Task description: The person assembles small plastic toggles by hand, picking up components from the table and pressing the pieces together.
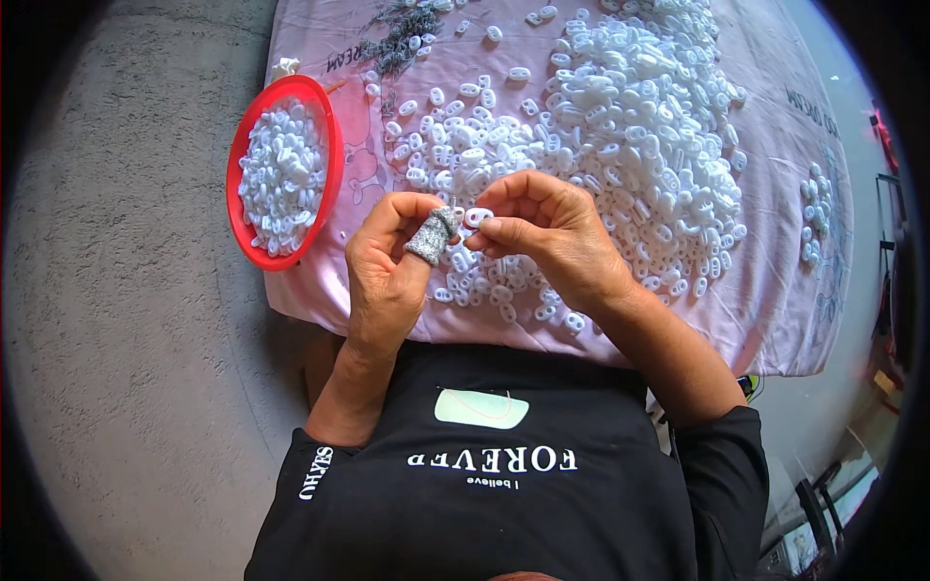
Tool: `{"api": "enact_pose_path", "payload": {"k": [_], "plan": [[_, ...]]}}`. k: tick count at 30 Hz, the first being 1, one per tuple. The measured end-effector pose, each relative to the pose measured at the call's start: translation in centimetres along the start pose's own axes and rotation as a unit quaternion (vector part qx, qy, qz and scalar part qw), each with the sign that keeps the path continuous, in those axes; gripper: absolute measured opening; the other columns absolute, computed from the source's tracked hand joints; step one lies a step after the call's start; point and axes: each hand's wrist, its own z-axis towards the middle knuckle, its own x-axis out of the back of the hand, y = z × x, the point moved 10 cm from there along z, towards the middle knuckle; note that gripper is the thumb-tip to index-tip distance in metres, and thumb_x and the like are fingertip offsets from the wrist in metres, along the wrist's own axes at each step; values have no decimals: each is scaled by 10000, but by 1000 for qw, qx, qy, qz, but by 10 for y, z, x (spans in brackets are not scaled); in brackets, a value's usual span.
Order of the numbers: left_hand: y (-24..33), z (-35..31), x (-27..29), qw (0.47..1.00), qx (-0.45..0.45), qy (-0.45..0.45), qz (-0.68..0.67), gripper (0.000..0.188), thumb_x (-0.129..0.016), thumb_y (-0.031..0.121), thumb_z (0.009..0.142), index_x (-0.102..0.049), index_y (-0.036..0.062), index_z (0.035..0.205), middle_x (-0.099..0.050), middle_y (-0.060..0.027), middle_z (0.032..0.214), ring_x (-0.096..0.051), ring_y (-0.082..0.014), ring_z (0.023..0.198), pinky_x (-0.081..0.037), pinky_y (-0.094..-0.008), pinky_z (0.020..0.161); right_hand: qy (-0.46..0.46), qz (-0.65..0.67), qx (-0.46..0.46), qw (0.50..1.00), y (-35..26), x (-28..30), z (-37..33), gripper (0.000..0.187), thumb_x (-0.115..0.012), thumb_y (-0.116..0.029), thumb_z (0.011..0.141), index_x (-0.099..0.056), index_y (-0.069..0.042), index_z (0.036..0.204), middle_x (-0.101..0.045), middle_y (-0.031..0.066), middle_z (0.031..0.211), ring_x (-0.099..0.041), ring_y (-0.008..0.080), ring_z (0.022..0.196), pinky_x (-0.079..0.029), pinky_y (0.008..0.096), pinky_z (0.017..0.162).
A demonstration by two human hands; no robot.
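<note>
Over the near edge of a heap of white plastic pieces (484, 155), my two hands meet. My right hand (557, 228) pinches a white oval cord-lock-like piece (478, 218) with two holes, between thumb and fingertips. Beside it, my left hand (387, 276) is closed, with a grey knitted cover (429, 237) wrapped round its thumb. A short, thin, dark metal piece (453, 203) sticks up at the left fingertips; it looks ridged, but its kind cannot be made out. The fingers partly hide both small parts.
At the left, a red basin (334, 145) holds many similar white pieces. A larger white heap (644, 107) covers the pink cloth (775, 310) at the right. Small dark grey parts (399, 39) lie at the back, and a little white cluster (816, 213) lies far right.
</note>
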Motion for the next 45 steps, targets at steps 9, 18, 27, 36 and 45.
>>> {"api": "enact_pose_path", "payload": {"k": [9, 18, 27, 36, 45], "plan": [[-4, -3, 1, 1000, 18, -3, -23, 127, -542, -22, 884, -561, -3, 1008, -625, -43, 891, -604, -93, 805, -477, -215, 718, 14, 27, -48, 998, 7, 4, 0, 235, -568, -43, 902, -589, 36, 1123, -657, 112, 942, -664, 158, 830, -545, 244, 723], [-6, -4, -2, 1000, 18, -12, -16, 135, -547, -10, 889, -564, 4, 1022, -632, -45, 914, -605, -87, 815, -479, -209, 710, 16, 43, -51, 998, 8, 5, 0, 241, -559, -28, 901, -588, 40, 1130, -652, 108, 963, -661, 157, 853, -542, 241, 742], [-1, -3, -6, 999, -5, -21, -34, 134, -536, -10, 894, -561, 1, 1025, -636, -50, 927, -604, -83, 818, -475, -202, 710, 15, -32, -9, 999, 2, 5, 0, 213, -548, -14, 900, -616, 34, 1096, -655, 106, 957, -651, 149, 866, -528, 249, 777], [0, -3, -8, 1000, 4, -23, -20, 135, -544, -24, 880, -563, 4, 1010, -636, -46, 926, -598, -80, 807, -473, -199, 708, 11, -104, -3, 995, -1, -1, -1, 249, -578, -78, 905, -608, 34, 1125, -658, 101, 968, -636, 140, 889, -512, 270, 823], [1, -2, -7, 1000, -5, -26, -12, 143, -535, -40, 880, -561, -7, 1016, -632, -58, 930, -597, -88, 815, -479, -212, 739, 8, 0, -40, 999, 9, 4, 1, 265, -552, -69, 915, -574, 52, 1150, -645, 125, 1003, -645, 163, 916, -520, 276, 838]]}}
